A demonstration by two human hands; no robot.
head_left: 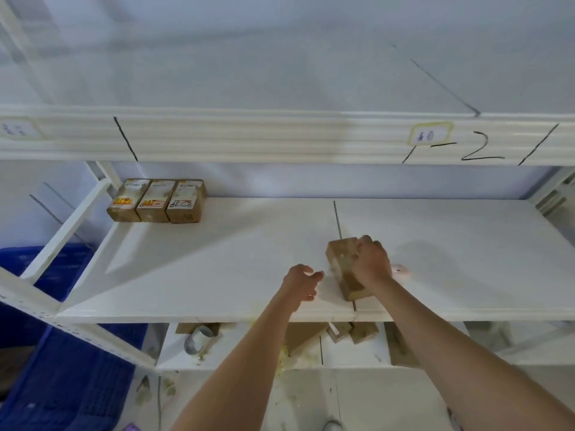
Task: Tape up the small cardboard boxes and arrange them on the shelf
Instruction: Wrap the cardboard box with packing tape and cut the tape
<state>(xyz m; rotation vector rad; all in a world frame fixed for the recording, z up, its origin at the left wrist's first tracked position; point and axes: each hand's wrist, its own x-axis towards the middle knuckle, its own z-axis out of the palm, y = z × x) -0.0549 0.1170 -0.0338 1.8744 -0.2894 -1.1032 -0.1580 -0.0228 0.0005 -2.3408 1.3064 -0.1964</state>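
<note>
Right hand [371,259] is clamped down over the top of a box [347,275], fingers curled round its far end, pinning it to the shelf [217,259]. Left hand [301,283] is just beside the box on its left, fingers loosely spread, holding nothing that I can make out. There might be tape stretched between it and the box, but it's too blurry to say.

The box sits near the front edge of the middle shelf, right on the seam between the two shelf boards. Its long axis runs front to back with a slight slant, near end swung a bit to the right, far end pointing at the back wall.

Something pinkish [399,269] pokes out from behind the right hand, can't tell what it is.

What could go wrong, I reckon: the box is close to the lip, so a hard press or a tug toward the person could slide it off the front. And since it's skewed, tape run along it could go on crooked.

Further out, three boxes [157,200] are lined up touching side by side at the back left corner, all pointing front to back. Lower shelf has loose cardboard [303,339] and a tape roll [197,339]. Blue crate [62,368] on the floor to the left.
</note>
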